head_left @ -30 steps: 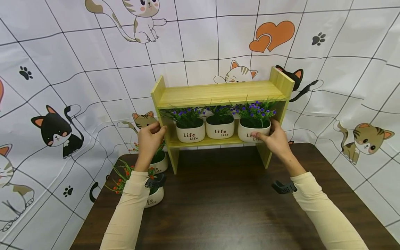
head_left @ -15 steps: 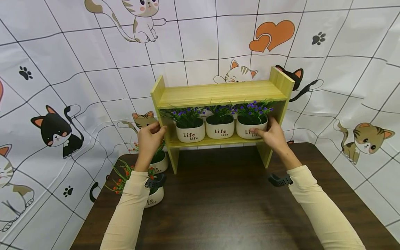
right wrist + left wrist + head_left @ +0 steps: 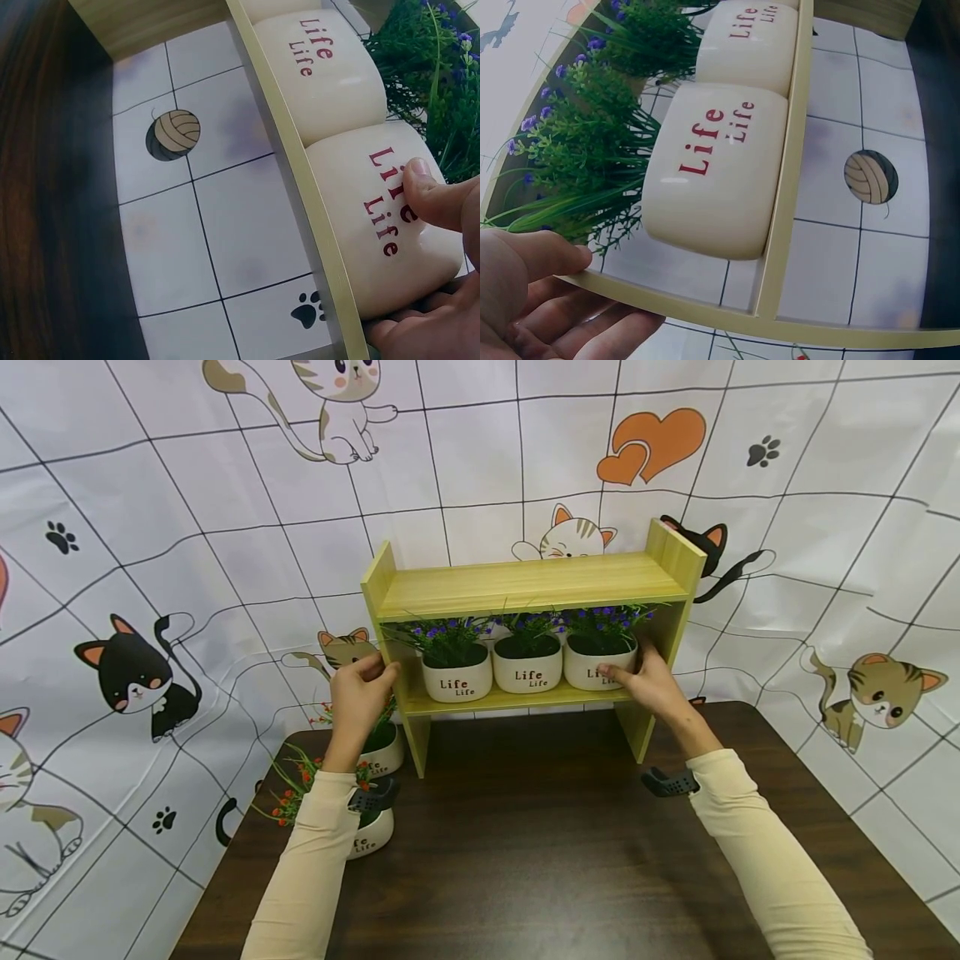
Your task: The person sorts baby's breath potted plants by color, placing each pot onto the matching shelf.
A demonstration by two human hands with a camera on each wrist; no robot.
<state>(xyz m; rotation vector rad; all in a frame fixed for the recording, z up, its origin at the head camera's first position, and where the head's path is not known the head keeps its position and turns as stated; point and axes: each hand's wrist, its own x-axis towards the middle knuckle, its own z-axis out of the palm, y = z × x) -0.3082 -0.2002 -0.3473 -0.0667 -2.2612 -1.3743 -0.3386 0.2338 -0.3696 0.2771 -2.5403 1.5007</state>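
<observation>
My right hand (image 3: pixel 651 683) grips the right-hand potted plant (image 3: pixel 596 662), a white pot marked "Life" with purple flowers. Its thumb lies on the front of the pot, as the right wrist view shows, and the other fingers go round the side, partly hidden. The pot is at the middle board of the yellow wooden shelf (image 3: pixel 525 585). Beside it on that board stand a middle potted plant (image 3: pixel 527 665) and a left potted plant (image 3: pixel 457 675), both alike. My left hand (image 3: pixel 360 697) pinches the shelf's left side panel (image 3: pixel 630 296) between thumb and fingers.
Two potted plants with red-orange flowers stand on the dark table left of the shelf: a rear one (image 3: pixel 384 752) and a front one (image 3: pixel 371 837), partly behind my left forearm. A cat-print wall covering (image 3: pixel 480 460) rises close behind the shelf.
My right hand has moved the right-hand potted plant leftward and further back into the shelf, closer to the middle pot. The left hand stays on the side panel.
</observation>
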